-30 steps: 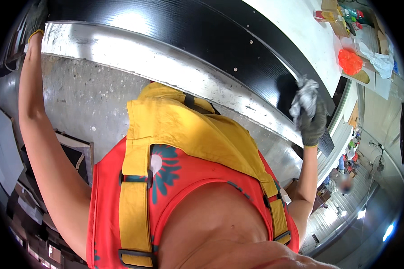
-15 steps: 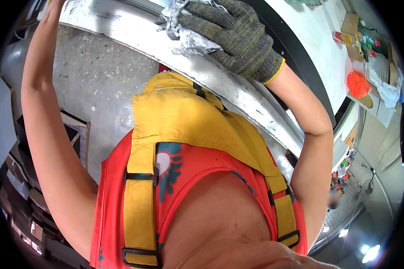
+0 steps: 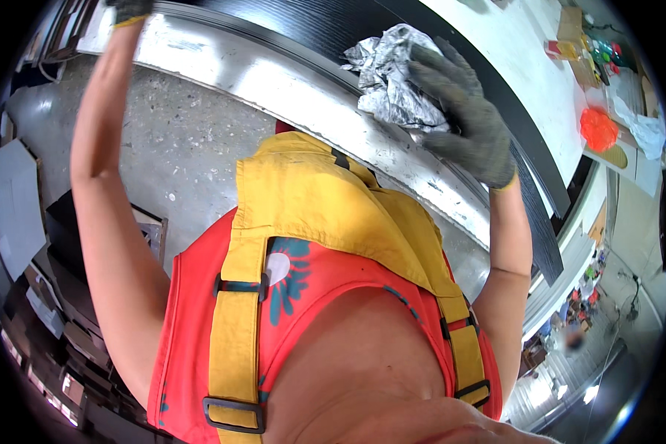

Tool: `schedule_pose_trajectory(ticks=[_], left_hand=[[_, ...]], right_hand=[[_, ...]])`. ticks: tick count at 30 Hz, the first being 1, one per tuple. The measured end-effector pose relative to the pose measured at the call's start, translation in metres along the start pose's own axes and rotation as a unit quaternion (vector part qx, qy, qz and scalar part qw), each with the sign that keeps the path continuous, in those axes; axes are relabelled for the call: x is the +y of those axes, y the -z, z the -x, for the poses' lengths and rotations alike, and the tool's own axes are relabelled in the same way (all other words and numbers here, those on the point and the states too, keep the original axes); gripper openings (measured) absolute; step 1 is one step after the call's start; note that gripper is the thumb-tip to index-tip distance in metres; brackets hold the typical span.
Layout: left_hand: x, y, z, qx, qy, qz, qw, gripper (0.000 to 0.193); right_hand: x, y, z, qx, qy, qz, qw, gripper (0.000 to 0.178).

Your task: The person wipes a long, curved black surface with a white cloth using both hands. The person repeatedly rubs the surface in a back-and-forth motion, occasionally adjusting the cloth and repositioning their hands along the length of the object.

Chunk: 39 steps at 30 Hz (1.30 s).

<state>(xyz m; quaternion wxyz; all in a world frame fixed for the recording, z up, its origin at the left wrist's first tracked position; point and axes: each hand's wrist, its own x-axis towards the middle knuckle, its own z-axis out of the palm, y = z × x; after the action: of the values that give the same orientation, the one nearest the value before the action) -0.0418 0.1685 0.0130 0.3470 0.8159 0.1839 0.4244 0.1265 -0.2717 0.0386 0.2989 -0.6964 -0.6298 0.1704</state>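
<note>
Grey rag [image 3: 398, 81] at edge of black board [image 3: 296, 26]

The person's right hand [image 3: 462, 111] holds the rag bunched, maybe so it won't flop. The left hand [image 3: 131, 10], partly cut off, may steady the board; its grip cannot be told.

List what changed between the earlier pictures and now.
The gloved right hand and the crumpled grey rag swept left along the black panel, then partly back right. The rag stayed with that hand; the left hand stayed out at the far left.
</note>
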Motion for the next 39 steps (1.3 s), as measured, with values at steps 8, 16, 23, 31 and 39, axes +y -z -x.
schedule_pose_trajectory(ticks=[8,16,23,31,39], left_hand=[[0.238,-0.187,0.129,-0.308,-0.213,0.056,0.926,0.041],[0.145,-0.161,0.123,-0.263,-0.252,-0.033,0.931,0.047],[0.05,-0.079,0.048,-0.185,-0.076,-0.142,0.969,0.035],[-0.088,0.044,-0.045,-0.038,0.059,-0.291,0.954,0.034],[-0.082,0.019,-0.054,0.011,0.092,-0.394,0.914,0.034]], right_hand=[[0.109,0.017,0.09,0.275,-0.148,0.048,0.949,0.049],[0.104,0.014,0.08,0.319,-0.302,-0.164,0.883,0.04],[0.11,0.014,0.091,0.351,-0.313,-0.253,0.846,0.04],[0.137,0.021,0.111,0.357,-0.327,-0.313,0.817,0.045],[0.098,0.018,0.079,0.34,-0.358,-0.167,0.853,0.038]])
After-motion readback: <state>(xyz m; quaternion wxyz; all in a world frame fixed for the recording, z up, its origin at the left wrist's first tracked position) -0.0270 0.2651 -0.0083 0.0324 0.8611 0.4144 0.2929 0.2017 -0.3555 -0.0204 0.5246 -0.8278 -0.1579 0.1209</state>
